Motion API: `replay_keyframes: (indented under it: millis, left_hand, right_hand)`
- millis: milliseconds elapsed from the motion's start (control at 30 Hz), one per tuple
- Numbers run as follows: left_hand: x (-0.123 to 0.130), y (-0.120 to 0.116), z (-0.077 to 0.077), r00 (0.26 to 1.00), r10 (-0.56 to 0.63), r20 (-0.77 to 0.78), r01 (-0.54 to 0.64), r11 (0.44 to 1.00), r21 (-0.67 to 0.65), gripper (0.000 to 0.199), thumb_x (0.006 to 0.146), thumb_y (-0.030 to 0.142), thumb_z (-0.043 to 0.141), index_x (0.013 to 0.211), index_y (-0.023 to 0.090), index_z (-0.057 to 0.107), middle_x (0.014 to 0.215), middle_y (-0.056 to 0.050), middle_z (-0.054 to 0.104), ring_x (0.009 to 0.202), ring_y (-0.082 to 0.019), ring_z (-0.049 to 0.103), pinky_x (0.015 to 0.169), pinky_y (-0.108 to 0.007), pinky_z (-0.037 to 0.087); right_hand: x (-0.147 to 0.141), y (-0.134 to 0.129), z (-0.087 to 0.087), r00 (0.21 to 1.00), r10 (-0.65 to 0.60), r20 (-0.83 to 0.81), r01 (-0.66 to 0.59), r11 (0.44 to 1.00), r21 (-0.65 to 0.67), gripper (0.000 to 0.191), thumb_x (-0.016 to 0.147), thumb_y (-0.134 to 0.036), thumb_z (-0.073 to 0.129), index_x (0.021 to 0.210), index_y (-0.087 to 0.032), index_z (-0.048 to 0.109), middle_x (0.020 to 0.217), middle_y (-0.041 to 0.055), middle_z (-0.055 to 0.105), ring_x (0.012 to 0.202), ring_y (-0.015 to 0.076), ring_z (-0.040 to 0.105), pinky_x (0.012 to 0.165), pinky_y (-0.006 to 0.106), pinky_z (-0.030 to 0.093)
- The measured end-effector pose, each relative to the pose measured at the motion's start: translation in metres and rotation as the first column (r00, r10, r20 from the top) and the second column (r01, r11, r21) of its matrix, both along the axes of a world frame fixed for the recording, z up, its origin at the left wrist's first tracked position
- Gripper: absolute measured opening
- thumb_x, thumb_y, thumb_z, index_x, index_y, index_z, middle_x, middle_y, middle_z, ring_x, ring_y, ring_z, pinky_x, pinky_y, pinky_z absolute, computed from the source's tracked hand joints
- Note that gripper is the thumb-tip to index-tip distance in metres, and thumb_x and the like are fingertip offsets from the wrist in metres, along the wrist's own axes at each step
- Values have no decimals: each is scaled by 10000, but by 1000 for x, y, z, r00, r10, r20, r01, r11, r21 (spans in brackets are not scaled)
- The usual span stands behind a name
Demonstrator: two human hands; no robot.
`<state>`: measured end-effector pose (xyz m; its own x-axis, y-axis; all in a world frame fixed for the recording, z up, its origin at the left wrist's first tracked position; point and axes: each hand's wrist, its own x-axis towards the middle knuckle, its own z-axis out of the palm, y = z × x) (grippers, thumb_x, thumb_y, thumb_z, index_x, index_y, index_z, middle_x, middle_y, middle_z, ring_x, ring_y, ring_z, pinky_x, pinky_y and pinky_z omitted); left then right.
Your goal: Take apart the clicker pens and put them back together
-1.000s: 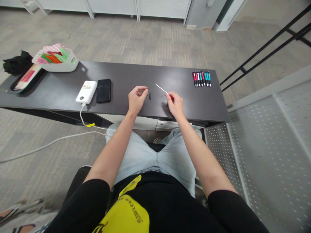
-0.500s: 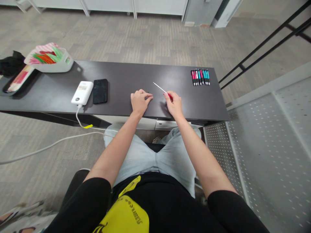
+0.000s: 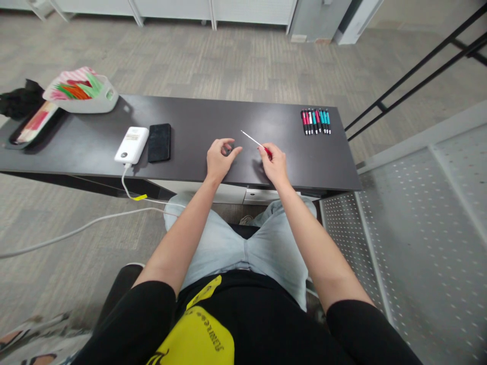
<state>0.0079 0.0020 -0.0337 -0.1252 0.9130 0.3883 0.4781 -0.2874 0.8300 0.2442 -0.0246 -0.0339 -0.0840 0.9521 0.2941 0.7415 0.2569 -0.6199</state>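
My right hand (image 3: 274, 163) is closed around the red end of a thin pale rod (image 3: 251, 138), which looks like a slim red-handled screwdriver. Its bare tip points up and left over the dark table (image 3: 198, 119). To the left, my left hand (image 3: 220, 158) hovers at the table's near side, its thumb and forefinger apart in a C shape. No object shows clearly between them; the curled inner fingers are partly in shadow. The rod's tip is just beyond the left fingertips, apart from them.
Several red, white and teal pens (image 3: 316, 121) lie in a row at the right. On the left are a black phone (image 3: 159, 143), a white power bank (image 3: 131, 145) with a cable, a white basket (image 3: 93, 104) and a black tray (image 3: 23, 143). A perforated panel (image 3: 418, 228) stands at right.
My left thumb and forefinger have spread from nearly touching to wide apart. My right hand keeps its hold on the rod, almost unmoved. The view has shifted slightly.
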Motion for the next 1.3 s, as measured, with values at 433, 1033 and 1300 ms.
replay_keyframes:
  millis: [433,1033,1300]
  left_hand:
    - [1,4,-1,914,-70,400,105,992,-67,183,1089,249,933,975,253,789,925,-29,822,854,-201,745,841,-322,621]
    - [14,-32,4,936,-132,-325,111,990,-85,209,1023,82,848,1025,276,769,1051,-27,888,878,-267,787,984,-445,582]
    - [8,-20,-1,971,-206,-121,197,977,-85,251,937,173,916,1013,296,710,857,19,756,715,-241,649,821,-420,565]
  right_hand:
    - [-8,-6,13,995,-11,96,19,996,-85,343,1298,-474,543,1309,-315,847,1323,117,902,1297,386,797,1167,516,526]
    - [-13,-8,17,994,20,110,-9,995,-100,273,1222,-416,659,1382,-292,842,1409,142,902,1356,395,803,1217,538,513]
    - [-16,-15,33,967,157,203,-128,980,-150,405,1251,-324,594,1573,-326,840,1741,108,800,1611,360,725,1270,556,491]
